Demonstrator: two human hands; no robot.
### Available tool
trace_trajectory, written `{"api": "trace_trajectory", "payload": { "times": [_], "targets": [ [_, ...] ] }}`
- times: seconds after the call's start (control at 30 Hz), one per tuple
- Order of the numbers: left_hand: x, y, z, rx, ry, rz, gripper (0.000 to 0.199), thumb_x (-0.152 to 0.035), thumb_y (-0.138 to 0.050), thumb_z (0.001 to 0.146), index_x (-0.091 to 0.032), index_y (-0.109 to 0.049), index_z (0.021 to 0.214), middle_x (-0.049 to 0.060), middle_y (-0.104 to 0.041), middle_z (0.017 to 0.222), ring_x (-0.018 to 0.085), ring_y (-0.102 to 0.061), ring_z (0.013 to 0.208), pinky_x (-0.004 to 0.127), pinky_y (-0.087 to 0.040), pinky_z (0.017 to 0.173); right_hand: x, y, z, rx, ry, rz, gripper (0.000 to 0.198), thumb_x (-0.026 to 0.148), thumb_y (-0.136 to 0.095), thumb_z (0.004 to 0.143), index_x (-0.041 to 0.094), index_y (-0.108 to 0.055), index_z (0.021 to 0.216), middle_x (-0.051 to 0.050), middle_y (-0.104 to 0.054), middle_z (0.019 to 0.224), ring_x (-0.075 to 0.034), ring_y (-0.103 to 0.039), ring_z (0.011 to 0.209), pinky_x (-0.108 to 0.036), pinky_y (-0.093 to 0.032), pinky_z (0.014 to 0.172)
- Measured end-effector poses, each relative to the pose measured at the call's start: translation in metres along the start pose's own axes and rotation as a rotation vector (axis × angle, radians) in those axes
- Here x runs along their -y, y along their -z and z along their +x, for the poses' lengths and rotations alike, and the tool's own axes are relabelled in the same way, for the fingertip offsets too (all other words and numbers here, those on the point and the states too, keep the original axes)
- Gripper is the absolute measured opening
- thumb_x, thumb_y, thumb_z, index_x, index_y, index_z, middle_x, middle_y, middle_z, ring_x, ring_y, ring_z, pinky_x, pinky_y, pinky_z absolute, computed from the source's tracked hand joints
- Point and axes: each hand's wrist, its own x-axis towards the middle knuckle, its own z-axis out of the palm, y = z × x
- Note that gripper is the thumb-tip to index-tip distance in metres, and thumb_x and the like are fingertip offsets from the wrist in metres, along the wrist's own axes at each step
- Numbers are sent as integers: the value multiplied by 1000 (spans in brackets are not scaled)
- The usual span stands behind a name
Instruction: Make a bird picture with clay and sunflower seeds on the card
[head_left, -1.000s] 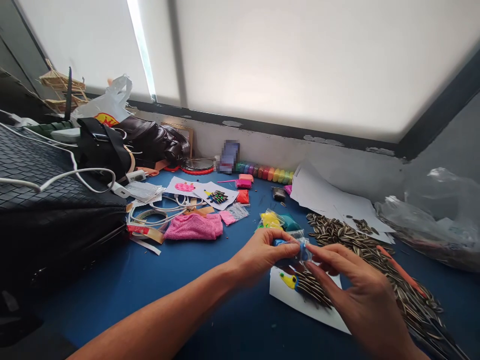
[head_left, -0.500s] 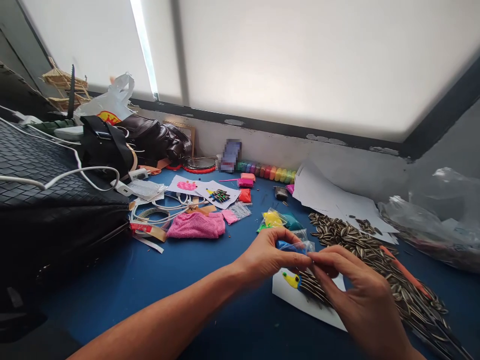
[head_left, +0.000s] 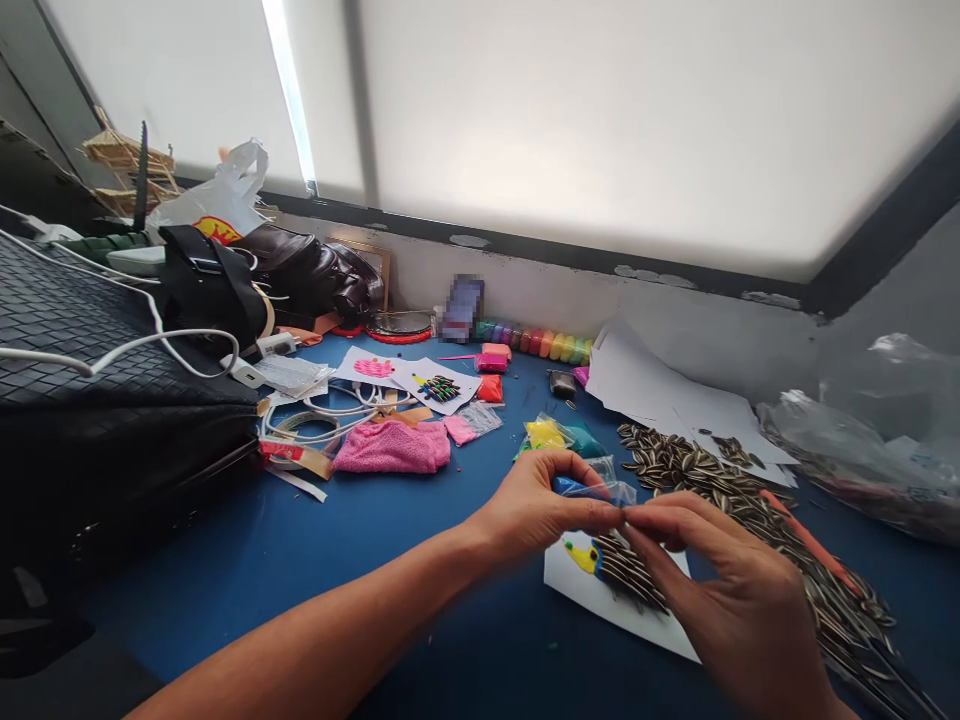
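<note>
My left hand [head_left: 551, 500] is closed on a small clear plastic bag of blue modelling clay [head_left: 571, 487], pinching it between thumb and fingers. Against the left fingertips, my right hand [head_left: 712, 550] pinches at the bag's edge; the exact spot is hidden by the fingers. Below both hands lies a white card [head_left: 577, 595] with a hedgehog picture [head_left: 626, 570]: a yellow clay face, green nose, blue edging and striped sunflower seeds as spines. Behind the hands are a bag of yellow clay [head_left: 546, 433] and a teal one [head_left: 589, 443].
Sunflower seeds [head_left: 697, 470] are heaped at right, with an orange-handled tool [head_left: 810, 540] on them. White paper sheets [head_left: 652, 385] lie behind. Left stand a pink cloth [head_left: 394, 447], cables [head_left: 360, 400], finished pictures [head_left: 442, 388] and a black woven bag [head_left: 112, 400]. Clay packs [head_left: 536, 342] line the wall.
Both hands stay in nearly the same place, still together at the bag. The bag's clear edge sticks out slightly further right. The card and other things have not moved.
</note>
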Motion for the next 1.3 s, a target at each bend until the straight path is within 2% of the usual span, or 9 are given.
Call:
{"api": "trace_trajectory", "payload": {
  "times": [0.37,0.53,0.63,0.77,0.87,0.97,1.07,1.2,1.3],
  "targets": [
    [-2,0,-1,-6,-82,71,23,-15,-77,59,-13,-58,73,-1,-59,62,9,-56,57,22,-45,60,3,-2,-3,12,-7,64,7,24,-66,86,24,-66,79,0,-62,71,-12,-58,59,-23,-49,54],
    [-7,13,7,-168,-236,626,21,-19,-70,74,-15,-62,93,3,-66,94,11,-59,69,24,-47,65,8,3,3,44,-266,268,15,36,-66,85,25,-67,75,0,-64,70,-13,-61,60,-20,-51,52],
    [-9,31,13,-200,-256,783,7,-22,-65,81,-16,-65,83,4,-65,85,17,-59,80,29,-46,76,6,8,7,34,-371,312,20,43,-68,80,24,-69,75,0,-67,70,-14,-62,59,-19,-52,51],
    [-6,49,19,-268,-265,982,9,-11,-69,70,-13,-69,79,10,-65,89,27,-58,93,41,-43,91,2,12,10,55,-453,325,28,51,-69,77,23,-72,76,-1,-66,64,-14,-60,55,-20,-53,49],
    [-8,47,17,-282,-335,1059,15,-8,-68,71,-14,-72,84,12,-65,98,32,-52,109,46,-37,100,1,13,10,82,-499,337,32,54,-67,77,22,-74,79,-1,-62,57,-14,-59,53,-21,-53,49],
    [-15,34,11,-239,-417,1045,16,-15,-57,86,-15,-72,92,10,-65,101,26,-52,108,40,-40,97,1,11,9,93,-512,337,32,53,-66,78,23,-76,84,-2,-66,63,-15,-62,58,-21,-53,52],
    [-19,21,5,-83,-397,957,30,-33,-51,95,-15,-73,86,4,-66,79,16,-58,76,27,-47,70,2,9,9,88,-478,340,28,48,-67,79,24,-76,87,-2,-68,68,-14,-63,59,-21,-54,54],
    [-15,14,1,171,-189,534,36,-42,-73,77,-11,-74,95,3,-66,74,11,-56,66,21,-45,59,5,6,8,134,-449,380,26,46,-66,79,25,-77,88,-2,-71,71,-16,-66,64,-22,-57,58],
    [-11,13,1,223,-127,385,34,-41,-73,75,-9,-74,87,4,-66,73,11,-56,63,23,-47,60,6,5,8,184,-443,409,26,45,-65,81,25,-77,92,-3,-74,80,-19,-71,75,-24,-59,64]
  ]
}}
